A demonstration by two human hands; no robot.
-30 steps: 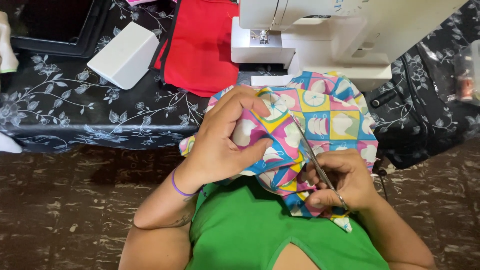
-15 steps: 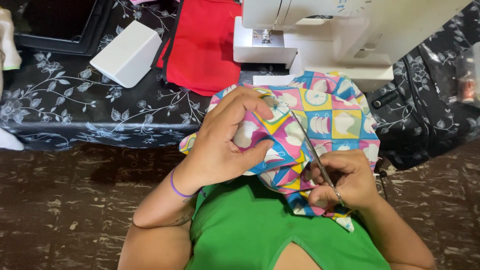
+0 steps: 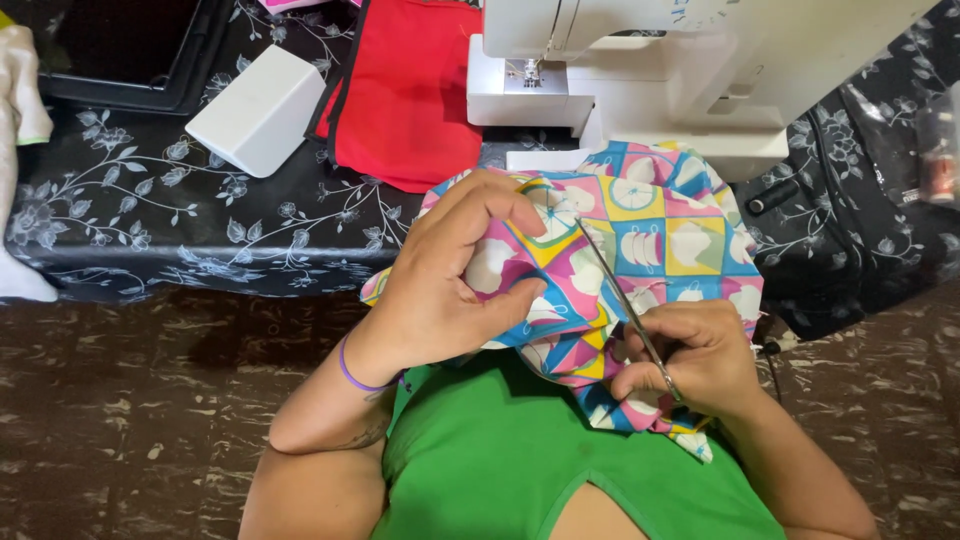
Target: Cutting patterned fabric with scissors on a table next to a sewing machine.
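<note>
A bright patchwork-print fabric piece (image 3: 660, 230) with pink, yellow and blue squares is bunched in front of my chest. My left hand (image 3: 450, 280) grips its left side, fingers and thumb pinching a fold. My right hand (image 3: 690, 360) holds slim metal scissors (image 3: 620, 295), their blades pointing up and left along the fabric towards my left fingertips. The lower part of the fabric is hidden under my right hand.
A white sewing machine (image 3: 640, 70) stands at the back on a table with a black floral cloth (image 3: 150, 220). Red fabric (image 3: 410, 90) lies left of it, beside a white plastic cover (image 3: 260, 110) and a black tray (image 3: 120, 50). A dark marbled floor (image 3: 150, 400) lies below.
The view has shifted slightly. My right hand has edged the scissors a little along the fabric; my left hand keeps its grip.
</note>
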